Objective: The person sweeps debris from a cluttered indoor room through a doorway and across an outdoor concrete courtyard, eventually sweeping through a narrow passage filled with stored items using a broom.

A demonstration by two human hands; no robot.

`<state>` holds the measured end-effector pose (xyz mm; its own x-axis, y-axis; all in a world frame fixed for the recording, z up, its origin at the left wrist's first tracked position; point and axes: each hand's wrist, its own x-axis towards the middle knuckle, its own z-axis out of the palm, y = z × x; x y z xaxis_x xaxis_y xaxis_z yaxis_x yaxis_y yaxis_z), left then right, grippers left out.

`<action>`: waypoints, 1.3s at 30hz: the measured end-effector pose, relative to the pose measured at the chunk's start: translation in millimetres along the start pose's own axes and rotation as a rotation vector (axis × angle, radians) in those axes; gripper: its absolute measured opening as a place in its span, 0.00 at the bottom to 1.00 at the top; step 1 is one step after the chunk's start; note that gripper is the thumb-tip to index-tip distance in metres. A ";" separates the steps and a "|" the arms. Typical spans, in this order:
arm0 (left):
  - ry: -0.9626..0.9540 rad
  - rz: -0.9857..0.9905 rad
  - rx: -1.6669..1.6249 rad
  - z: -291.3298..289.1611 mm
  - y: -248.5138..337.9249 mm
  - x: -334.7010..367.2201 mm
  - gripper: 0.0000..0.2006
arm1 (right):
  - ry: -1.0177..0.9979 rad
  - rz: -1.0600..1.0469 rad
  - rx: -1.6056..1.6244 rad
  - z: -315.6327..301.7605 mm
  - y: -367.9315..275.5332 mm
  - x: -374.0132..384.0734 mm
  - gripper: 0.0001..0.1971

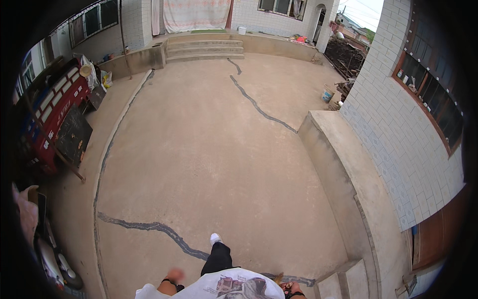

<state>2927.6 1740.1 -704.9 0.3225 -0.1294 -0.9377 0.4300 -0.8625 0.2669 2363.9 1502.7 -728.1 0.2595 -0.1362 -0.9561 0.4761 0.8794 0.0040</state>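
A small tan, wispy thing (279,278) shows just left of the right hand (291,287), close to its fingers; whether they grip it I cannot tell. That hand looks partly curled, its exact opening unclear. The left hand (175,274) is a blur, so I cannot tell how far open it is or whether it holds anything. Between the hands spreads a white printed shirt (236,285), and ahead of it a dark trouser leg (217,256) ends in a white shoe (215,238) on the concrete floor (209,149). A dark crack line (169,232) runs ahead of the left hand. Right of the right hand are low steps (331,287), with a concrete ledge (343,149) reaching forward beside a tiled wall (398,144). Well left of the left hand stands a red vehicle (47,127); far ahead of both hands, broad steps (204,50) rise toward a pale curtain (196,17)
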 end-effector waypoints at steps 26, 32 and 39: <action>0.107 -0.102 -0.105 -159.3 582.2 145.2 0.14 | 0.060 0.190 -0.292 768.5 -314.8 248.5 0.08; 0.062 -0.018 -0.237 -162.5 688.8 209.2 0.13 | 0.123 0.361 -0.307 912.2 -376.9 291.7 0.08; 0.019 -0.076 -0.261 -237.4 914.5 273.4 0.09 | 0.022 0.116 -0.750 1072.6 -393.6 331.7 0.14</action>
<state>3609.2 1032.1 -664.3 0.2954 -0.0581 -0.9536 0.6554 -0.7139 0.2466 3163.8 622.0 -732.4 0.2526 -0.0220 -0.9673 -0.2540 0.9632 -0.0882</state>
